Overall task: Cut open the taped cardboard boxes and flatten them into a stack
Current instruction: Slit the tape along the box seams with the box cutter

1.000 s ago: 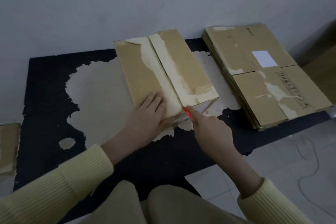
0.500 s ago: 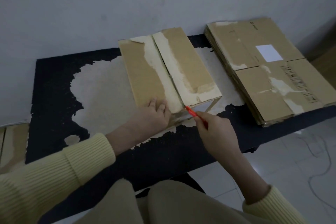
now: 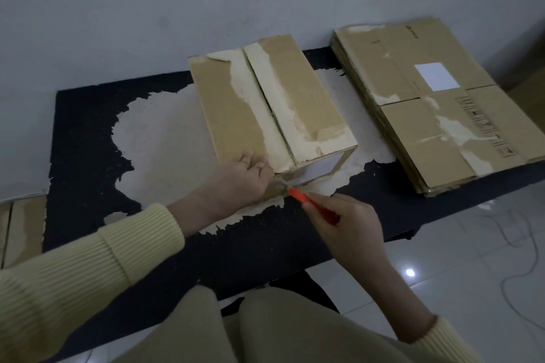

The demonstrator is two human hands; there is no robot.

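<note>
On the desk (image 3: 88,156), one stack of flattened boxes (image 3: 436,115) lies at the right, so part of the job looks done. One box (image 3: 265,109) stands whole in the middle, its top seam apparently slit, its near end under the blade and flattening yet to come. The left hand (image 3: 244,177) presses on the box's near corner with an open grip, and the right hand (image 3: 348,224) has its grip closed round one red cutter (image 3: 298,196).

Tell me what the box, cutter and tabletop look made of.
Box: brown cardboard, matte, pale patches where the paper skin has torn off.
Cutter: probably plastic, smooth orange handle; blade too small to judge.
Tabletop: black coating flaked away over a pale board, perhaps fibreboard.
</note>
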